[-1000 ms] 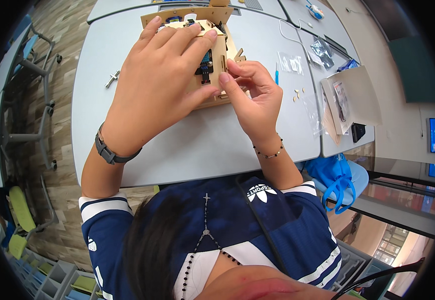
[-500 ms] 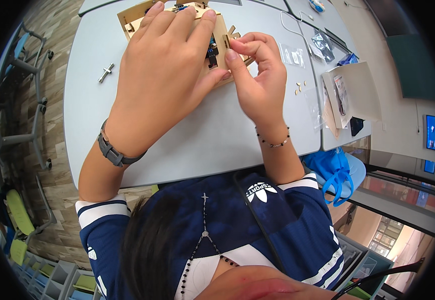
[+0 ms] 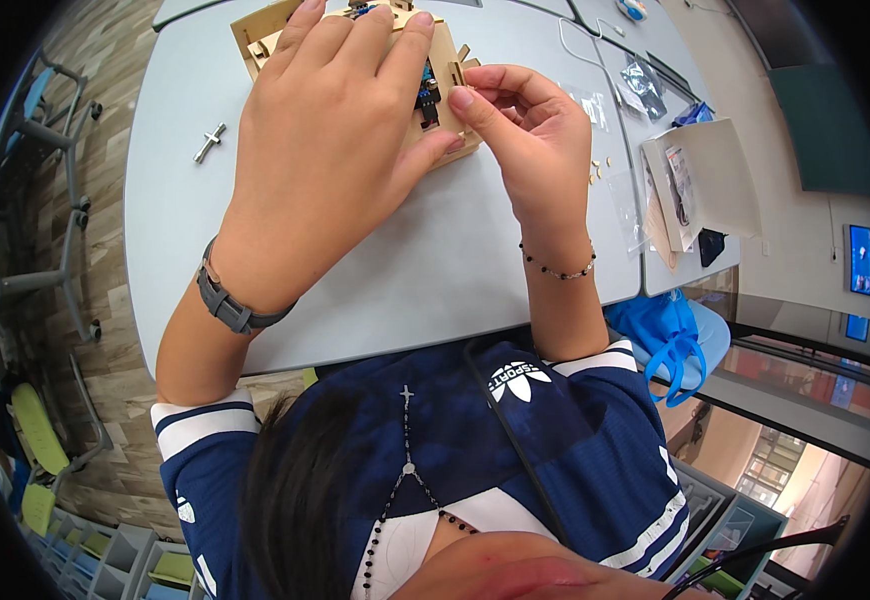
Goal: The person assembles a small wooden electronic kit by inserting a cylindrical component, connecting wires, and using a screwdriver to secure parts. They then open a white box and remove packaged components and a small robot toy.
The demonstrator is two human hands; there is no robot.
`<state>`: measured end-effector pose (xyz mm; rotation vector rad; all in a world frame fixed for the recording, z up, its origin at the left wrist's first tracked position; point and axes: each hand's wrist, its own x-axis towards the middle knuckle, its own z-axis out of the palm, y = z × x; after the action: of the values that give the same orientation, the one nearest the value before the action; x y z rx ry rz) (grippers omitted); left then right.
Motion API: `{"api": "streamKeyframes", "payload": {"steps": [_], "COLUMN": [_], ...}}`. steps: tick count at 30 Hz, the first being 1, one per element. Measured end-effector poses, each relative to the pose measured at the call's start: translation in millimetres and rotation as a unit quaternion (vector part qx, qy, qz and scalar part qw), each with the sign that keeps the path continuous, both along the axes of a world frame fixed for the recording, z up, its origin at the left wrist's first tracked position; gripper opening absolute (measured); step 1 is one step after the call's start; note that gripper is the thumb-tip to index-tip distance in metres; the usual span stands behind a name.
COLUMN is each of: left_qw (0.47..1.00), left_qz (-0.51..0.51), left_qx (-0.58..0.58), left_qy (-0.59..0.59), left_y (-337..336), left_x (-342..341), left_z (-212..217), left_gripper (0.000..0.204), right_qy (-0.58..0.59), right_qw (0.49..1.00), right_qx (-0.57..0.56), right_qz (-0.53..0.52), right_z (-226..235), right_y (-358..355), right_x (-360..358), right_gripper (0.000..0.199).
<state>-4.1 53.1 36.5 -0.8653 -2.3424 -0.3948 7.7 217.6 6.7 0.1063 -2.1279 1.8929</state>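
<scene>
Pale grey tabletop (image 3: 435,290) fills the upper middle of the frame, with wood-look flooring and chair legs down the left edge. At the top centre sits a small light-wood model kit (image 3: 445,60), a plywood frame with a dark electronic module tucked into its right side. The left hand (image 3: 340,150) lies flat over the kit, fingers spread and pressing down on its top, covering most of it (a grey wristband sits on that wrist). The right hand (image 3: 530,140) is just beside it, touching the kit's right edge, thumb and forefinger pinched together; whether a small part sits between them cannot be told. A beaded bracelet circles the right wrist.

A metal cross-shaped tool (image 3: 210,142) lies on the table in the upper left, well apart from the hands. To the upper right are clear plastic bags (image 3: 645,85), a few tiny loose parts (image 3: 597,170) and an open booklet (image 3: 700,185). A blue bag (image 3: 670,325) hangs below the table's right edge.
</scene>
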Motion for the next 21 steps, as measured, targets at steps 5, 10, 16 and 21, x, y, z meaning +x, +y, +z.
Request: {"api": "streamKeyframes", "payload": {"steps": [5,10,16,21], "left_qw": [1.000,1.000,1.000,0.999], "left_qz": [0.001,0.007,-0.007,0.007], "left_qx": [0.007,0.008,-0.002,-0.040], "left_qy": [-0.004,-0.002,0.001,0.027], "left_y": [0,1,-3,-4], "left_x": [1,2,-2,-5], "left_z": [1,0,-4,-1], "left_gripper": [0.058,0.058,0.058,0.058], "right_qy": [0.020,0.009,0.002,0.174], "right_qw": [1.000,0.999,0.997,0.962], "right_qx": [0.016,-0.048,-0.050,0.200], "right_qz": [-0.012,0.011,0.065,-0.058], "right_z": [0,-5,-8,-21], "right_y": [-5,-8,6,45], "right_x": [2,5,2,15], "right_gripper": [0.019,0.017,0.020,0.017]}}
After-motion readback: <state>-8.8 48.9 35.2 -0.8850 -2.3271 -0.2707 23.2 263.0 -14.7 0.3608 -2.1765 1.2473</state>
